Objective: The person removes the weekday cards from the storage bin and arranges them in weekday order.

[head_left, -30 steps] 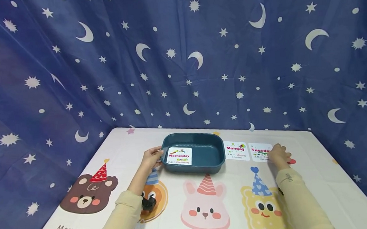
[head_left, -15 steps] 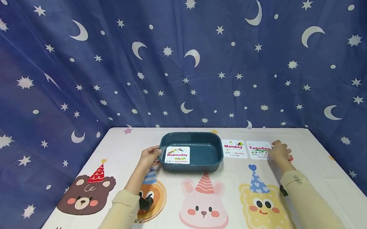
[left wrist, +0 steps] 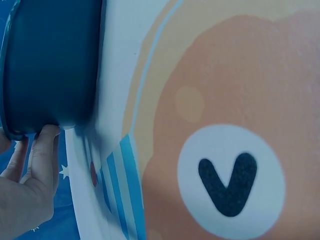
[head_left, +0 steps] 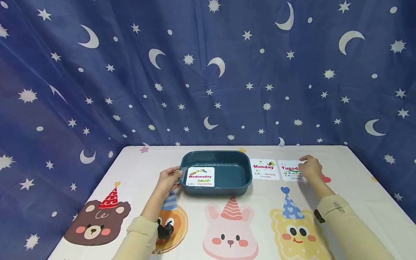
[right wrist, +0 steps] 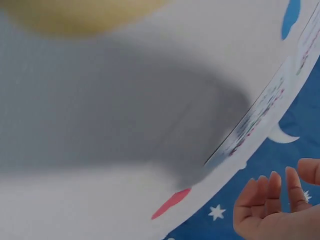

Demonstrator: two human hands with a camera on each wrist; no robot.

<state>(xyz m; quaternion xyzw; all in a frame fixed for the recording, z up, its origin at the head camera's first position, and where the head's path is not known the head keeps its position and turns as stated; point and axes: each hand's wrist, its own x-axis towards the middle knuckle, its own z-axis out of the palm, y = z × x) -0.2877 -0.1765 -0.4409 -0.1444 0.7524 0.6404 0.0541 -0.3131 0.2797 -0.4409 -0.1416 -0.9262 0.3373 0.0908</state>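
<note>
A dark teal plastic basin (head_left: 231, 178) stands near the back middle of the table. Inside it, a Wednesday card (head_left: 200, 177) leans at the left end. My left hand (head_left: 168, 182) grips the basin's left end; in the left wrist view, the fingers (left wrist: 46, 150) press against its outer wall near the rim. Right of the basin, a Monday card (head_left: 264, 169) and a Tuesday card (head_left: 289, 170) lie face up, side by side. My right hand (head_left: 311, 168) hovers over the Tuesday card's right edge, covering part of it. In the right wrist view its fingers (right wrist: 274, 187) are loosely bent, holding nothing.
The white tablecloth (head_left: 340, 170) carries printed cartoon animals, including a bear (head_left: 98, 222) and a rabbit (head_left: 231, 238). Behind the table's back edge hangs a blue curtain (head_left: 191, 76) with moons and stars.
My right hand has lifted from the Tuesday card's right edge and shifted slightly left, uncovering a red heart print. The left hand keeps its grip on the basin. The head view has shifted slightly.
</note>
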